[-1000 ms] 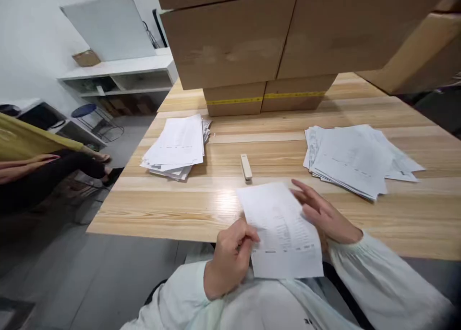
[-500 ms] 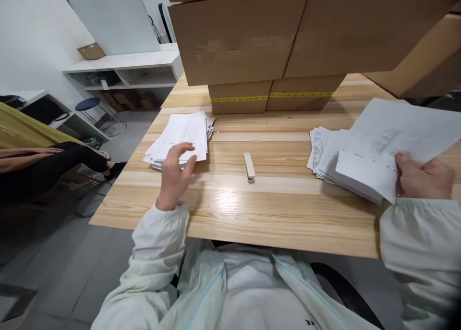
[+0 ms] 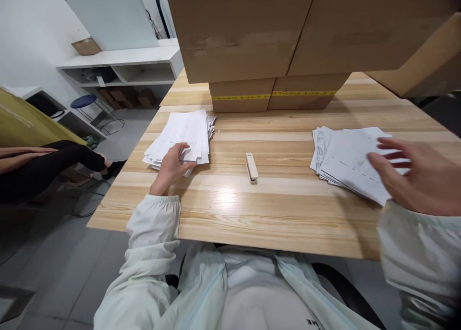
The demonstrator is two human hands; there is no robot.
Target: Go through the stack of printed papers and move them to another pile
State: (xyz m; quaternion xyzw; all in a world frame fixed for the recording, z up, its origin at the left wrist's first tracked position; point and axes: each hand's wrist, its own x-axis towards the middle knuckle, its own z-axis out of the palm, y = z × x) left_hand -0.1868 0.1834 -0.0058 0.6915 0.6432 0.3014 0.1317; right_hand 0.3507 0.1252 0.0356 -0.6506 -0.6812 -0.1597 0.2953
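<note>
A loose stack of printed paper sheets [image 3: 182,130] lies on the left of the wooden table. My left hand [image 3: 174,164] is at its near edge, thumb and fingers apart, with the fingertips over or on the top sheet; contact is hard to tell. On the right lies a second paper stack [image 3: 349,159], its sheets fanned unevenly. My right hand [image 3: 419,174] hovers over that stack's right side, fingers spread and holding nothing. Between the two stacks rests a cream stapler [image 3: 251,167], lying lengthwise away from me.
Large cardboard boxes [image 3: 248,37] are stacked at the back of the table [image 3: 230,219]. Beyond the left table edge a person's legs [image 3: 79,158] show, along with a blue stool [image 3: 83,101] and white shelves [image 3: 122,58].
My right hand has let go of the sheet it held, which now lies on the right stack. My left hand has lowered slightly toward the left stack.
</note>
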